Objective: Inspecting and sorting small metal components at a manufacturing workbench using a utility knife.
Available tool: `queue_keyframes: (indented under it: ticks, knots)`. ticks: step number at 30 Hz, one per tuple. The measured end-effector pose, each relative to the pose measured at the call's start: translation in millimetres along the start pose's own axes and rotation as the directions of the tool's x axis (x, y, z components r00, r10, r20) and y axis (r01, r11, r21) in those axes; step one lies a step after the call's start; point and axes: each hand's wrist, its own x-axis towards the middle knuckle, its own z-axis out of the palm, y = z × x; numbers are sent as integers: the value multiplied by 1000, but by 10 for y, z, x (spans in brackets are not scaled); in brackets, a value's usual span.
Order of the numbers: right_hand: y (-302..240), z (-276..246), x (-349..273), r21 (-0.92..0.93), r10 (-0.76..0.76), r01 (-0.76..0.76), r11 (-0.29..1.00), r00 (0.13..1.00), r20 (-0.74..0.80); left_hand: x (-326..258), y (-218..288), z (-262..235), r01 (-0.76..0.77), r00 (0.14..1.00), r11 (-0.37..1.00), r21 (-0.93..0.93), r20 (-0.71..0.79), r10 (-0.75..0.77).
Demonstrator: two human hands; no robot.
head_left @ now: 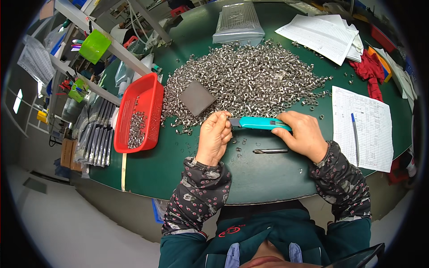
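Observation:
My right hand (306, 136) is wrapped round a teal utility knife (257, 123), its blade pointing left. At the blade's tip, my left hand (213, 139) is closed in a pinch on what looks like a small metal ring, mostly hidden by the fingers. Just beyond both hands spreads a large heap of small shiny metal rings (250, 80). A dark grey square block (197, 98) lies on the heap's near left side. Nearer to me, a drill bit (271, 151) rests on the green table (259, 178), with a few loose rings and thin scraps around.
A red plastic basket (154, 107) holding more rings stands at the left. On the right lie a printed sheet (373, 143) and a blue-capped pen (355, 138). Papers (317, 35), a clear plastic package (239, 24) and red cloth (370, 71) lie toward the back.

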Motion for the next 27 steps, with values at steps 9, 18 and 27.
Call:
queue_keyframes:
  ticks: [9,18,27]
  knots:
    - [-10,0,3,-86,-75,70,994,995,-59,-9,-9,13,-1,1000,1000,20,-21,1]
    - [-22,-19,7,-118,-112,101,988,990,-83,-2,-14,19,-32,999,995,96,-35,36]
    - [-32,-20,13,-150,-127,109,983,985,-116,13,-33,16,-51,997,986,162,-46,59]
